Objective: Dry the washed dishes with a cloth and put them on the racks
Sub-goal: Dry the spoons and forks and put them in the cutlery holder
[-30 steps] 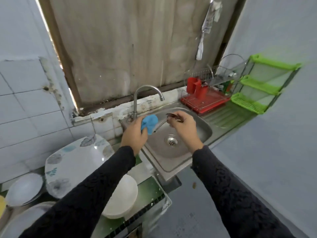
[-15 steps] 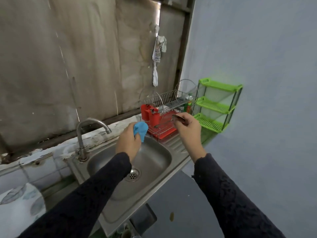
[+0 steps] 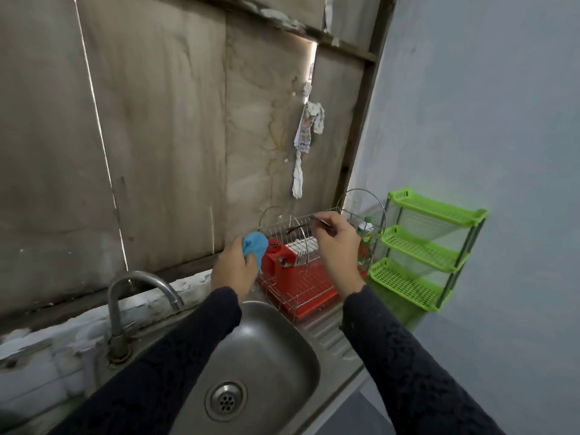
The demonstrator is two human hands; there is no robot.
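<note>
Head view: right hand [image 3: 337, 243] pinches spoon [image 3: 296, 229] jutting left of its grip above rack [image 3: 277, 226]; left hand [image 3: 232, 271] clutches cloth [image 3: 255, 244].

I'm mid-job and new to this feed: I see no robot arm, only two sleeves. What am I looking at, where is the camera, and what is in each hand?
There is no machine here. A person works with bare hands, and the single view comes from a wide-angle camera worn on their head, looking forward and down. The left hand grips a bunched blue cloth. The right hand pinches a thin metal utensil, likely a spoon, over the wire dish rack. The rack stands on a red tray beside the steel sink. A red cutlery holder sits at the rack's left end, a green three-tier shelf stands to its right, and the tap is on the left.
</note>
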